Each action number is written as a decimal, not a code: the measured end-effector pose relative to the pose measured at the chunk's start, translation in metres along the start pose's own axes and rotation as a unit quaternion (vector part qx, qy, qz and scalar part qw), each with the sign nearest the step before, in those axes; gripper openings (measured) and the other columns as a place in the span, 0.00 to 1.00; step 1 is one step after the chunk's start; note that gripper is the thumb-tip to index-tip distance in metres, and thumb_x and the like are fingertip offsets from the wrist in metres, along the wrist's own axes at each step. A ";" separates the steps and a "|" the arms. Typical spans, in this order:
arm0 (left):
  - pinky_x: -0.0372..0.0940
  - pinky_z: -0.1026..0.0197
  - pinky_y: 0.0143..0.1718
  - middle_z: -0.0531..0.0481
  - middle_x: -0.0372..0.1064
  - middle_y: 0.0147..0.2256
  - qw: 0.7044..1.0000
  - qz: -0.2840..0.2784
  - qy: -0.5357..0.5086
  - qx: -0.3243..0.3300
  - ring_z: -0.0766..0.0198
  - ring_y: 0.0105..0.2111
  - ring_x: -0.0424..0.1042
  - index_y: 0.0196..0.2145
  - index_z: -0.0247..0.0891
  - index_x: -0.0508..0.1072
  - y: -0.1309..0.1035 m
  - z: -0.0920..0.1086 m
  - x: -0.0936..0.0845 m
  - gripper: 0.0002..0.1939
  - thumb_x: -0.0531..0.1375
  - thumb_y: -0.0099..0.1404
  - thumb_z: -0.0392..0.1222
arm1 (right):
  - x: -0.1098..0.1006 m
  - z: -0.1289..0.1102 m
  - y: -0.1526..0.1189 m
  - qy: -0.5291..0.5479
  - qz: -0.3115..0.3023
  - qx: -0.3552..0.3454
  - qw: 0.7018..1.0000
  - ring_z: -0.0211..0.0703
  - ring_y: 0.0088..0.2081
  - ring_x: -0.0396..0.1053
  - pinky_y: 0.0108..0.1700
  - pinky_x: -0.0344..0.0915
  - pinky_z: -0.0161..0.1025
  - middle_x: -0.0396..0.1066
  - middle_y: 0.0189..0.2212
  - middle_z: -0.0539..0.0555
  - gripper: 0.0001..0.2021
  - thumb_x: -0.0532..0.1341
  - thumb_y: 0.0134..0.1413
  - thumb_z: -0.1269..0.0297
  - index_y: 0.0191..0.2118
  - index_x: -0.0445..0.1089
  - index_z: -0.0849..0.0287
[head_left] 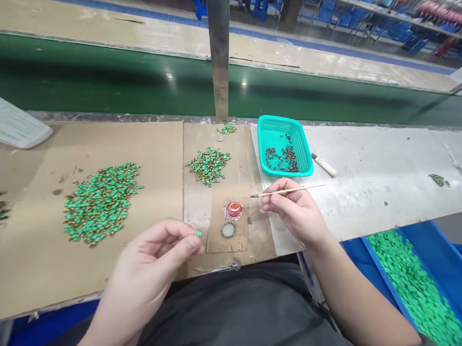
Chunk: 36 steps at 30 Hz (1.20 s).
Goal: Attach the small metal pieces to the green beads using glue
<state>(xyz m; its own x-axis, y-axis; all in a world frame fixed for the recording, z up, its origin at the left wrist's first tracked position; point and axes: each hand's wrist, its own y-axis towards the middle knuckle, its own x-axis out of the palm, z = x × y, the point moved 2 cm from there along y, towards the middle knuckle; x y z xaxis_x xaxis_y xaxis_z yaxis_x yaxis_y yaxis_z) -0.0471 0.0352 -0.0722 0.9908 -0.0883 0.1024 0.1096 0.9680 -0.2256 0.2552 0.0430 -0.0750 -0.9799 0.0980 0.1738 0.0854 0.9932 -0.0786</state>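
Between thumb and index finger, my left hand (162, 262) pinches a small green piece (197, 233). My right hand (293, 211) holds a thin wooden brush (301, 189), its dark tip pointing left over the cardboard. Between the hands lies a small cardboard piece (229, 245). On it stand a round dish of glossy red (234, 209) and, just below, a round pale disc with a beaded rim (229, 230). Beyond them is a pile of small green and gold pieces (209, 165).
A larger green pile (101, 203) lies at left. A teal basket (265, 135) holds small dark pieces, with a white-handled brush (324, 165) beside it. A metal post (220, 55) rises behind. Blue bins (448, 254) with green pieces stand lower right.
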 end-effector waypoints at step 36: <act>0.77 0.64 0.33 0.48 0.87 0.36 0.995 -0.041 -0.081 -0.049 0.62 0.30 0.80 0.28 0.44 0.86 0.004 0.007 0.027 0.13 0.84 0.60 0.47 | 0.008 0.015 -0.002 -0.022 0.034 -0.005 0.999 0.50 0.40 0.89 0.49 0.89 0.50 0.88 0.38 0.55 0.19 0.84 0.59 0.47 0.40 0.80 0.53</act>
<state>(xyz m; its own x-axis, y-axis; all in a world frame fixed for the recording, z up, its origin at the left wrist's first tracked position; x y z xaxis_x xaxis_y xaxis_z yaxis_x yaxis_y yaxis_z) -0.0203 0.0387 -0.0633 0.9533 -0.1196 0.2774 0.2049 0.9308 -0.3027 0.2444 0.0413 -0.0878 -0.9785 0.1634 0.1260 0.1542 0.9848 -0.0797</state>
